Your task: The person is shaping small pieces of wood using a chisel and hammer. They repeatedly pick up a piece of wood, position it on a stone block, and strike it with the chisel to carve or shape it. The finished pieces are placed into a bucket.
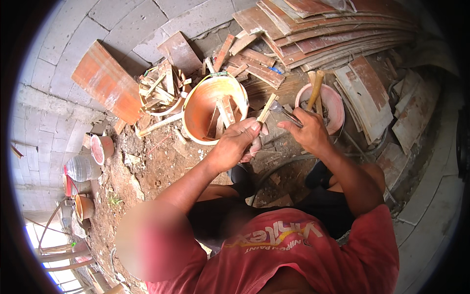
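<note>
At the lower middle of the frame is the person's red shirt (313, 264). Ahead of it, near the centre, the left hand (237, 140) is closed round a thin wooden strip (267, 109), which slants up and right from the fingers. Just right of it, the right hand (311, 131) grips a metal tool (290, 114), its head close against the strip; whether they touch, I cannot tell.

Beyond the left hand, an orange bucket (197, 105) holds wood pieces (225, 112). Beyond the right hand sits a pink bucket (335, 109), with a wooden handle (316, 90) rising over it. Farther off, wood scraps (164, 88) fill a container at upper left, beside a leaning reddish panel (107, 81). Stacked boards (338, 36) lie at upper right, below a grey block wall (120, 24).
</note>
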{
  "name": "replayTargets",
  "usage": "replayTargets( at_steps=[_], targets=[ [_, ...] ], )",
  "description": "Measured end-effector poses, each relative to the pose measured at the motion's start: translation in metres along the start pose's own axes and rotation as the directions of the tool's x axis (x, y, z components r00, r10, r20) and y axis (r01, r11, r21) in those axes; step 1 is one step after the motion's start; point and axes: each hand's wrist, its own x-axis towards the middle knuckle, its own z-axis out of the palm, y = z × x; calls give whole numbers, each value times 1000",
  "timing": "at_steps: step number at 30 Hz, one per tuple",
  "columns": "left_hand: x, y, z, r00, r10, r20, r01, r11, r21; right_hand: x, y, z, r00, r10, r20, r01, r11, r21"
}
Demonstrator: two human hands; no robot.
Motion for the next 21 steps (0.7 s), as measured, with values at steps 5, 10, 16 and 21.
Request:
replayTargets(
  at_steps=[5,10,16,21],
  targets=[
    [-3,1,-5,997,-23,67,32,989,-143,4,-3,-2,999,-5,35,5,1000,4],
    [-5,-3,-11,972,2,234,77,941,-328,4,0,1,997,-73,21,70,989,131],
    [-9,-2,-14,951,-79,299,207,881,-426,-3,-2,7,995,-36,94,12,970,243],
    [-7,-8,-21,928,-74,365,228,888,-399,-14,3,22,981,22,190,-89,933,349]
  ],
)
